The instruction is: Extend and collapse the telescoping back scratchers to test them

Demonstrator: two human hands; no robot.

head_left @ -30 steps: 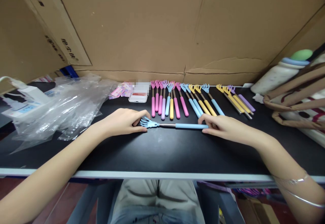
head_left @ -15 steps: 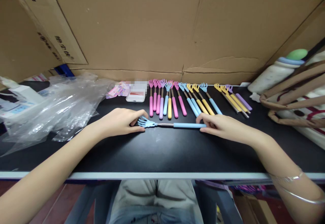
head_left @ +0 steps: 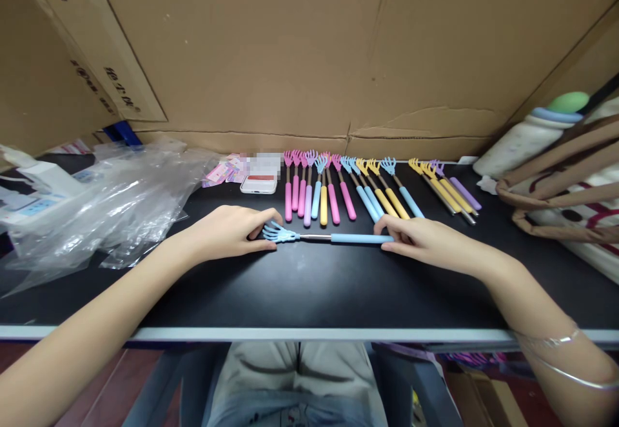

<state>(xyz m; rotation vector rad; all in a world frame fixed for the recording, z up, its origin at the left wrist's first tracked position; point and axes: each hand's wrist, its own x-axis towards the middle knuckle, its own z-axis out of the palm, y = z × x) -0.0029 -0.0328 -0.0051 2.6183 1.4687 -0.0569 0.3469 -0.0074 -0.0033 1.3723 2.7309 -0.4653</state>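
A light blue telescopic back scratcher [head_left: 333, 238] lies crosswise on the black table [head_left: 309, 285]. My left hand [head_left: 229, 231] pinches its claw head between thumb and fingers. My right hand [head_left: 425, 241] grips the end of its blue handle. Behind it lies a row of several more back scratchers [head_left: 358, 188] with pink, blue, yellow and purple handles, claws pointing to the far wall.
Crumpled clear plastic bags [head_left: 111, 204] lie at the left beside a white power strip [head_left: 29, 188]. A white phone [head_left: 258, 184] and pink packets [head_left: 222, 170] sit behind my left hand. A striped bag [head_left: 570, 201] and a bottle [head_left: 527, 137] stand at the right. Cardboard [head_left: 290, 53] walls the back.
Both hands keep their hold on the blue back scratcher in the same place. Only the view has shifted slightly.
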